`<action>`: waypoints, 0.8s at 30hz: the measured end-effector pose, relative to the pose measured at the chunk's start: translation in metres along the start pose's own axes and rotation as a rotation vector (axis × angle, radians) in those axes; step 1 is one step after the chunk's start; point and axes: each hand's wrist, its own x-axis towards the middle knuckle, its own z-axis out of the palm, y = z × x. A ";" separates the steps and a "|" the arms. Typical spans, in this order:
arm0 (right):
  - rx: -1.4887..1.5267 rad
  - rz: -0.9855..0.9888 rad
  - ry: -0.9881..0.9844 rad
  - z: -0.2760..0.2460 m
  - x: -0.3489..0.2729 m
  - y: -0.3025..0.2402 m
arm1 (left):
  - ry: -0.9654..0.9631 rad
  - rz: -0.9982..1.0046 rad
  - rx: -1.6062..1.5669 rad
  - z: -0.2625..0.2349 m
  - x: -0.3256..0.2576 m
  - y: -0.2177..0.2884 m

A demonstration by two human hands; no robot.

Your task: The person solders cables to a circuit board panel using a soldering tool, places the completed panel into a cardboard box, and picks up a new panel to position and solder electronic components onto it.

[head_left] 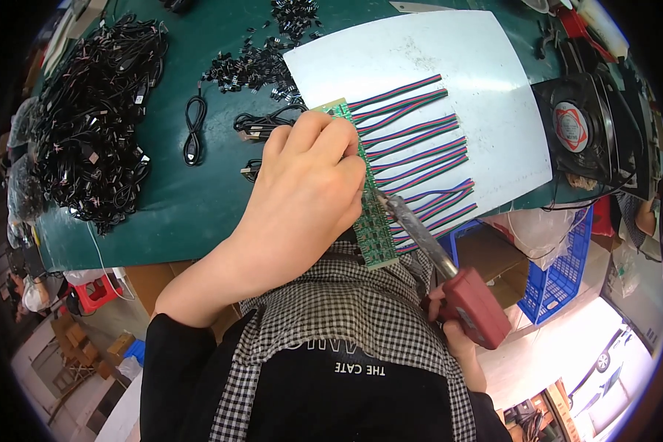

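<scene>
A long green circuit board lies at the near edge of a white sheet, its lower end projecting past the table edge. Several flat multicoloured ribbon wires fan out from its right side. My left hand is closed over the upper half of the board, knuckles up; its fingertips are hidden, so what they pinch does not show. My right hand, partly covered by the tool, grips a soldering iron with a dark red handle. The iron's tip reaches the board's right edge beside my left hand.
On the green table lie a big heap of black cables, one coiled cable and piles of small black parts. The white sheet borders a black fan. Below stands a blue crate.
</scene>
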 end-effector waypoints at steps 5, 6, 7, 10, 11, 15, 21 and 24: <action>0.269 0.023 0.081 0.009 0.010 -0.017 | 0.008 0.007 0.018 0.000 -0.002 -0.001; 0.234 0.004 0.020 0.009 0.012 -0.016 | 0.014 -0.006 0.034 -0.002 -0.003 -0.002; 0.243 -0.004 -0.002 0.012 0.012 -0.017 | 0.018 -0.002 0.066 -0.002 -0.003 -0.001; 0.212 -0.005 0.125 0.021 0.005 -0.016 | 0.057 0.049 0.102 0.004 -0.004 -0.002; 0.235 -0.048 0.189 0.021 0.004 -0.015 | 0.045 0.038 0.134 0.004 -0.005 0.001; 0.170 -0.062 0.242 0.013 0.005 -0.013 | 0.108 0.053 -0.102 -0.010 -0.008 -0.004; 0.198 -0.095 0.295 0.017 0.008 -0.011 | 0.525 -0.570 0.292 -0.030 -0.019 -0.120; 0.202 -0.094 0.264 0.016 0.007 -0.012 | 0.397 -0.709 -0.066 -0.030 -0.021 -0.153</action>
